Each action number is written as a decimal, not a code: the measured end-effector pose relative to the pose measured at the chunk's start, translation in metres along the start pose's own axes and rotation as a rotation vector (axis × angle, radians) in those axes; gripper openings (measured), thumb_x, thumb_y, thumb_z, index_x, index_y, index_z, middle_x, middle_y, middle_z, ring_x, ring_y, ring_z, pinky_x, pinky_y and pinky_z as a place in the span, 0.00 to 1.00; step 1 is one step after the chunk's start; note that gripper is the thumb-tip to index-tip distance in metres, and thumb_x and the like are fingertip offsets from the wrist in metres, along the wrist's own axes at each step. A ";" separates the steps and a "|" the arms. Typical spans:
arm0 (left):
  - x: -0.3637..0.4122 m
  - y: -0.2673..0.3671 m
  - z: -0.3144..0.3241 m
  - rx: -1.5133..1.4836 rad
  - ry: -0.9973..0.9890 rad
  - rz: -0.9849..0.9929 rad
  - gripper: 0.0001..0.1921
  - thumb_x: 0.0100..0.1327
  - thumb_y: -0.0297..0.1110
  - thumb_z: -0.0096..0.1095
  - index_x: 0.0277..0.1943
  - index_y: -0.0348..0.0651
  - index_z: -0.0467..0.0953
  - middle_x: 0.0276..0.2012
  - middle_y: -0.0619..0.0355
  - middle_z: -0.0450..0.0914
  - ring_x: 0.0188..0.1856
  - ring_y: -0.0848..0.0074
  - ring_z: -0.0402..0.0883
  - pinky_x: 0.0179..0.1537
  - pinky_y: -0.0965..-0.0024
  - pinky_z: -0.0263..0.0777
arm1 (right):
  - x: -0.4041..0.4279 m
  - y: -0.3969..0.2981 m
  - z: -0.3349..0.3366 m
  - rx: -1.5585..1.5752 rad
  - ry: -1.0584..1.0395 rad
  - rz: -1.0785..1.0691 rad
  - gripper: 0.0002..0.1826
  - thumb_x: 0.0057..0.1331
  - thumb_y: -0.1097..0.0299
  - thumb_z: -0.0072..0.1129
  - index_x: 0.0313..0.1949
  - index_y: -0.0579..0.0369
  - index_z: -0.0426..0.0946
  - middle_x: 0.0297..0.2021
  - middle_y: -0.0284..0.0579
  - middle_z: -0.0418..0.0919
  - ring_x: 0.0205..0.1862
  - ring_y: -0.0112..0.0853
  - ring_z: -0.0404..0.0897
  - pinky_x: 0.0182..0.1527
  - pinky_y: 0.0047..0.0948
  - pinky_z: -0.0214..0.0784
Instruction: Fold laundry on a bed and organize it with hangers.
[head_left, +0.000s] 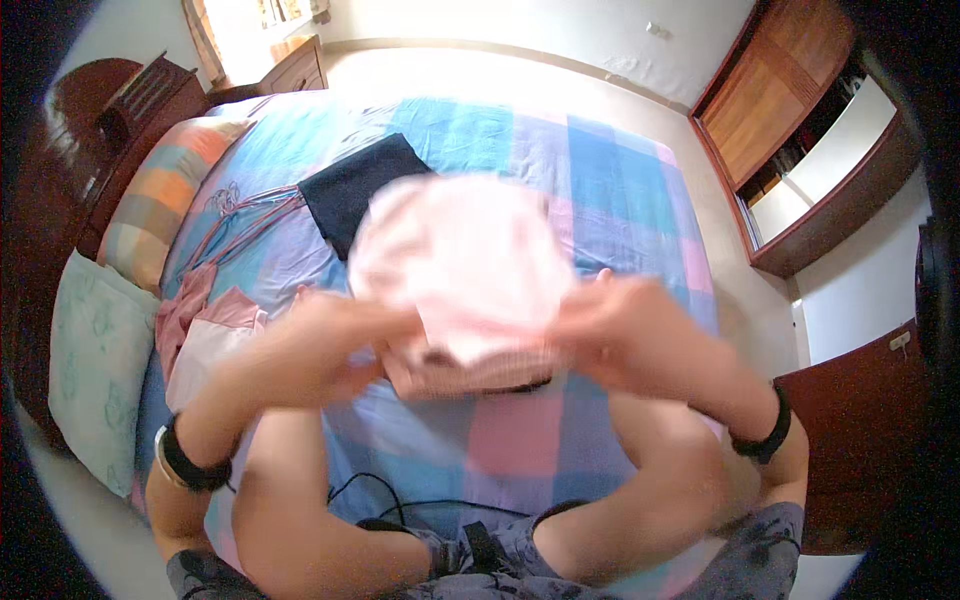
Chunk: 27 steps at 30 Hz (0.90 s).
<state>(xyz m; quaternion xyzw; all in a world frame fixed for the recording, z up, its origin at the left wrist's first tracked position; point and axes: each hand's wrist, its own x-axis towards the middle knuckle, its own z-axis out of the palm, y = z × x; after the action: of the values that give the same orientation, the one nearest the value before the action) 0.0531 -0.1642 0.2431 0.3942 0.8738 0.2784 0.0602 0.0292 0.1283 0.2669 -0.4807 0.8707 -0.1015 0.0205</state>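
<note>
A pale pink piece of cloth (465, 262), blurred by motion, is stretched between my two hands above the bed. My left hand (382, 330) grips its near left edge, and my right hand (592, 322) grips its near right edge. The blur hides the exact finger positions and whether the cloth is a garment. Behind it, partly covered from view, lies a flat black cloth (367, 187). To the left of my left forearm, a pink and white garment (217, 322) rests on the plaid bedsheet (517, 435).
Hangers or cords (244, 217) lie left of the black cloth. An orange plaid pillow (169, 195) and a pale green pillow (101, 375) are along the dark wooden headboard (60, 195). A black cable (450, 504) runs between my legs. A wooden cabinet (780, 97) stands at far right.
</note>
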 end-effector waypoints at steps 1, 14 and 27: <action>-0.001 0.005 0.012 0.066 -0.205 -0.069 0.16 0.45 0.25 0.55 0.40 0.43 0.66 0.22 0.49 0.74 0.27 0.53 0.76 0.29 0.55 0.67 | -0.006 0.001 0.015 0.055 -0.105 -0.032 0.06 0.50 0.65 0.54 0.29 0.46 0.73 0.21 0.45 0.73 0.27 0.43 0.76 0.28 0.40 0.68; 0.010 -0.032 0.067 -0.484 -0.649 -0.155 0.19 0.51 0.25 0.52 0.48 0.42 0.66 0.31 0.48 0.75 0.34 0.60 0.76 0.34 0.62 0.68 | 0.015 0.021 0.076 0.511 -0.691 0.006 0.10 0.48 0.66 0.52 0.28 0.58 0.74 0.23 0.53 0.75 0.27 0.47 0.75 0.30 0.41 0.67; 0.029 -0.176 0.127 -0.737 0.087 -0.728 0.12 0.55 0.33 0.54 0.42 0.38 0.70 0.28 0.57 0.79 0.28 0.78 0.75 0.32 0.71 0.69 | 0.076 0.126 0.168 0.502 -0.022 0.517 0.18 0.50 0.61 0.53 0.38 0.57 0.70 0.32 0.54 0.77 0.36 0.47 0.76 0.38 0.41 0.67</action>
<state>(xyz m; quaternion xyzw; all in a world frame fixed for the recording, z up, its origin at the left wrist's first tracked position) -0.0412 -0.1821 0.0462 0.0053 0.8001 0.5445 0.2517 -0.0942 0.1035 0.0822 -0.2256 0.9111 -0.2986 0.1724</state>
